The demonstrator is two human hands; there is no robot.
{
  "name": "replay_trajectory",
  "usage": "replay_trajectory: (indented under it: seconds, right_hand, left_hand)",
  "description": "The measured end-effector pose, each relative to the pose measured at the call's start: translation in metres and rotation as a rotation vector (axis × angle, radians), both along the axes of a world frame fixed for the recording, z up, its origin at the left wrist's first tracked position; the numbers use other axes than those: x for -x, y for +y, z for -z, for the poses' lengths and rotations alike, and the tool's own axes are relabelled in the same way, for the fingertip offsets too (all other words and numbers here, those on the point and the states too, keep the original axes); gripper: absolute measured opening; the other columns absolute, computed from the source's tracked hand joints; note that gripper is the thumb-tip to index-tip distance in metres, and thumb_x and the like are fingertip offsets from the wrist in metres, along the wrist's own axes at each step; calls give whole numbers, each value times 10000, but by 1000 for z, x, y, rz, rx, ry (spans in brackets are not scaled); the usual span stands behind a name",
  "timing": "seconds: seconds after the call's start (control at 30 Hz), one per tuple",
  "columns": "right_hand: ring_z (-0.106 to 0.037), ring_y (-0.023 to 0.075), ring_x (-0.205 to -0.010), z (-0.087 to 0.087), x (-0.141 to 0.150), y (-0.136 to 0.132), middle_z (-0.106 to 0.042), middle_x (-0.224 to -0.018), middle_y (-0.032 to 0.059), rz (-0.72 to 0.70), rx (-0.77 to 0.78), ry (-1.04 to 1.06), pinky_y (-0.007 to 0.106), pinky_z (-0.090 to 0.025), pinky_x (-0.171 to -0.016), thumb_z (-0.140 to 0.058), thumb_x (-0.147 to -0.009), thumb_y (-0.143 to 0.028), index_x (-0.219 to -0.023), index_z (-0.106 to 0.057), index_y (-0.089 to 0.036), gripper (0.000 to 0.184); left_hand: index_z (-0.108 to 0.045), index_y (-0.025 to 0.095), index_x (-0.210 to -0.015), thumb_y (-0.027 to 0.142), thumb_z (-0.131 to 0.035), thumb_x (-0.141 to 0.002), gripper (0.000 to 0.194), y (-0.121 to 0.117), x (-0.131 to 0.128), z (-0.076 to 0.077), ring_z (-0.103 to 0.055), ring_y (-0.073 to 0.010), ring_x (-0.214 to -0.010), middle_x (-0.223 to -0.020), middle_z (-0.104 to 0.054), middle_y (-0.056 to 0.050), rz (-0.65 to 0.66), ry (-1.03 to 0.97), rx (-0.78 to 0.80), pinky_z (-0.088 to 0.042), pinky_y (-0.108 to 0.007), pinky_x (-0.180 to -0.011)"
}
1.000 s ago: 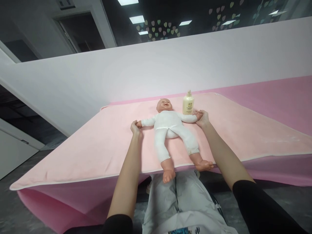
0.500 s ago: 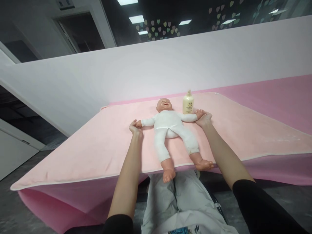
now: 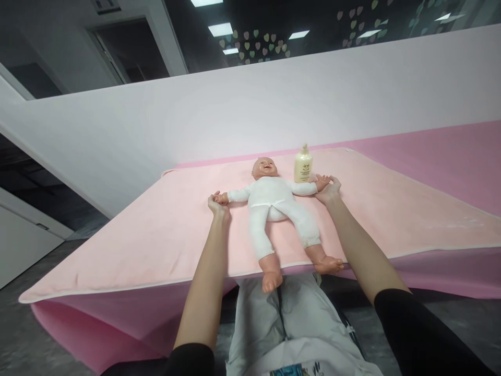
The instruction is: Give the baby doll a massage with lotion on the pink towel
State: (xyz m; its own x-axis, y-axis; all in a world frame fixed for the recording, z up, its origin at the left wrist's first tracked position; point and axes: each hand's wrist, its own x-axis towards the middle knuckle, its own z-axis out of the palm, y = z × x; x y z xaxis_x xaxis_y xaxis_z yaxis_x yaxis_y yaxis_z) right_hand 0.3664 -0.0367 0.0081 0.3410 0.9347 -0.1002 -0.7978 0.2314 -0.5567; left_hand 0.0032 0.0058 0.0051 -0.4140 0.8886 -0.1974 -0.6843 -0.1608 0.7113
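Doll (image 3: 270, 193) on peach cloth (image 3: 144, 235) — left hand (image 3: 216, 206) and right hand (image 3: 330, 193) touching it — spread or pinching, I cannot tell.

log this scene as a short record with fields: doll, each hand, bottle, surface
doll: doll in white, face up, arms spread, feet past the blanket's near edge
left hand: left hand touching the doll's hand on its side
right hand: right hand touching the doll's other hand, palm up
bottle: pale yellow pump bottle, upright beyond the doll's arm on the right
surface: peach blanket over a pink cover
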Motion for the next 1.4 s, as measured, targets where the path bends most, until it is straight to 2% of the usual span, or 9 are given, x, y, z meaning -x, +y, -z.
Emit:
replay_trajectory:
  seconds: [0.1, 0.37, 0.67, 0.83, 1.13, 1.4]
  right_hand:
    - [-506, 146, -572, -1, 0, -1, -457, -654, -7, -32, -4, 52, 315, -515, -546, -350, -830, -375, -768, -441, -229, 182]
    - [-496, 132, -558, 0, -1, -1, -456, -666, -17, -29, -11, 56, 311, -524, -546, -381, -813, -384, -755, -418, -231, 168]
    - [-527, 146, -562, 0, -4, -1, -511, -640, 20, -46, -22, 73, 295, -514, -519, -372, -784, -364, -830, -515, -198, 224]
    - [-546, 162, -571, 7, -9, 3, -516, -621, 32, -45, -11, 76, 316, -521, -535, -359, -773, -374, -904, -556, -178, 307]
    - [-533, 157, -529, 7, -9, 4, -491, -578, 14, -17, 3, 150, 315, -524, -520, -379, -786, -365, -956, -552, -175, 308]
    - [-504, 151, -507, 1, -6, 1, -470, -561, 4, -16, 54, 156, 300, -508, -484, -344, -806, -339, -951, -546, -176, 297]
  left_hand:
    - [-507, 200, -819, 324, -381, -800, 177, 0, 0, 0, -535, -123, -591, -654, -510, -1, 7, 20, 9, -458, -280, -638]
    - [-529, 184, -853, 223, -391, -715, 199, 2, 3, 2, -550, -147, -616, -643, -522, -12, 25, 5, -22, -472, -315, -643]
    - [-513, 196, -830, 250, -389, -744, 160, 2, 0, 1, -530, -116, -574, -658, -513, 2, 5, 10, 6, -451, -266, -614]
    - [-524, 185, -842, 228, -386, -733, 182, 3, 2, 2, -525, -128, -582, -627, -506, 0, 4, -11, -11, -460, -290, -634]
    - [-530, 180, -834, 224, -392, -739, 173, -1, 1, -1, -534, -116, -565, -618, -510, 8, 10, -26, -4, -458, -273, -622]
    - [-519, 190, -790, 214, -351, -827, 174, -4, -3, -6, -519, -95, -518, -608, -502, 29, -3, -20, 41, -430, -256, -579]
